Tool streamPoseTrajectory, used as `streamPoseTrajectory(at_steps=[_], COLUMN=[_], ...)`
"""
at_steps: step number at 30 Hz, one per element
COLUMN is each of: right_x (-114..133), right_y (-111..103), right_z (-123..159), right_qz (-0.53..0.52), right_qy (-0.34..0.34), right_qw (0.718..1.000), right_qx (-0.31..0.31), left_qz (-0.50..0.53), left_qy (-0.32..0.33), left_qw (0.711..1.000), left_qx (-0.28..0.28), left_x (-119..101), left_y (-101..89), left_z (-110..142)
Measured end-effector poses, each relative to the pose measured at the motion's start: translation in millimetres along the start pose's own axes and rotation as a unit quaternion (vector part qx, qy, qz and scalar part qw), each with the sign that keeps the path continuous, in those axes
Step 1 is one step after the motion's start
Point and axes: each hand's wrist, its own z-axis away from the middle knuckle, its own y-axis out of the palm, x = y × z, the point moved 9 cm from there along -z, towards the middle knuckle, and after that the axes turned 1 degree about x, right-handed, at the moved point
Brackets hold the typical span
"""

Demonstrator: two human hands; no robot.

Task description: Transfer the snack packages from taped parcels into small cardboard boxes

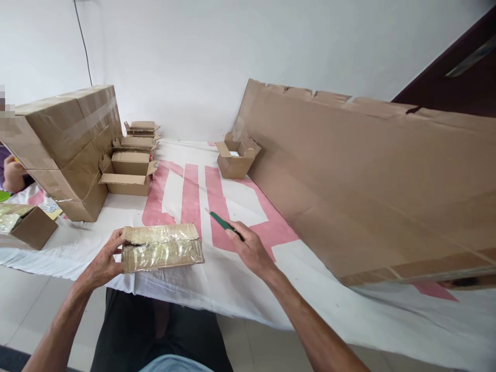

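A small cardboard box (pixel 163 249) with shiny clear tape over its top is at the table's front edge. My left hand (pixel 106 261) grips its left end, thumb in front and fingers behind. To the right of the box, my right hand (pixel 250 248) is closed around a green utility knife (pixel 221 219). The knife points away from me and to the left, its thin tip over the cloth and apart from the box. A slit or gap runs along part of the taped top, near its left end.
Several open small boxes (pixel 127 178) line the left, beside a stack of taped cartons (pixel 73 150). Another open box (pixel 234 160) stands at the back middle. A big cardboard panel (pixel 360 186) leans along the right. Another person's hand (pixel 14 173) shows at far left, near a taped box (pixel 34 227).
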Motion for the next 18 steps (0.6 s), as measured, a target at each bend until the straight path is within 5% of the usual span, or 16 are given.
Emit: streamPoseTrajectory(at_steps=[4, 7, 18], right_x=[105.4, 151.2, 189.1], right_y=[17.6, 26.5, 51.1], right_z=[-0.8, -2.9, -21.6], right_qz=[-0.101, -0.098, 0.031], right_qy=[-0.109, -0.158, -0.189], right_qw=[0.963, 0.939, 0.918], right_qx=[0.225, 0.291, 0.348], left_qz=[0.007, 0.004, -0.02], left_qy=[-0.007, -0.012, -0.005], left_qw=[1.0, 1.0, 1.0], left_qx=[0.002, 0.005, 0.009], left_x=[-0.7, 0.3, 6.1], left_y=[0.1, 0.7, 0.5], left_z=[-1.0, -0.5, -5.1])
